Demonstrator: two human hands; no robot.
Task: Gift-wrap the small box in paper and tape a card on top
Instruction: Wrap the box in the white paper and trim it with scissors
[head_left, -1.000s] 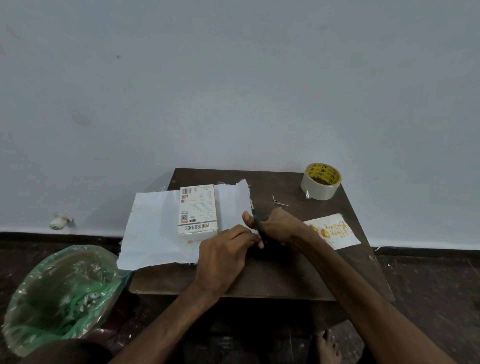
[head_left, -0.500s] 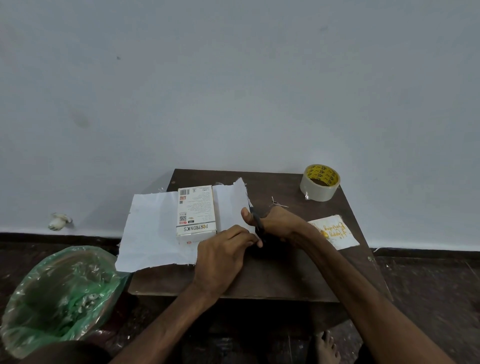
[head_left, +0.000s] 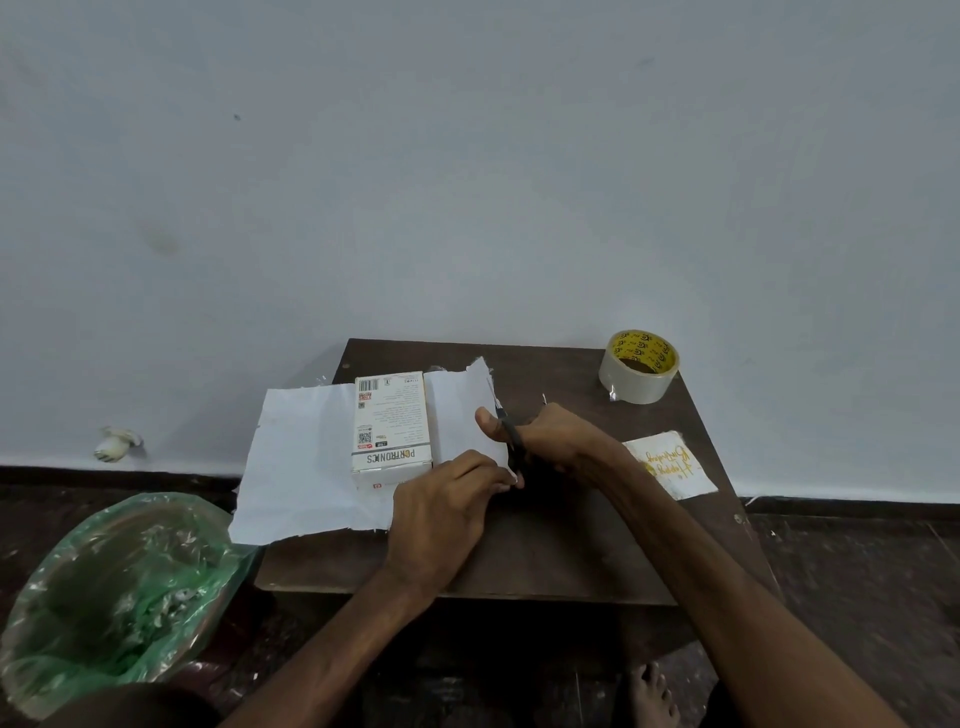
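Observation:
A small white printed box (head_left: 392, 423) lies on a sheet of white paper (head_left: 306, 462) spread over the left of a small dark wooden table (head_left: 561, 551). My right hand (head_left: 550, 439) grips black scissors (head_left: 511, 434), whose blades point away from me along the paper's right edge. My left hand (head_left: 447, 514) pinches the paper's near right edge just beside the scissors. A white card with gold lettering (head_left: 670, 464) lies on the table to the right of my right forearm. A roll of clear tape with a yellow core (head_left: 639, 366) stands at the table's far right corner.
A bin lined with a green plastic bag (head_left: 111, 597) stands on the dark floor left of the table. A grey wall rises right behind the table. A small white object (head_left: 115, 443) lies at the foot of the wall. A bare foot (head_left: 649, 693) shows under the table's front edge.
My right hand and the scissors have crept a little further away from me along the paper's right edge. The left hand keeps its pinch on the paper.

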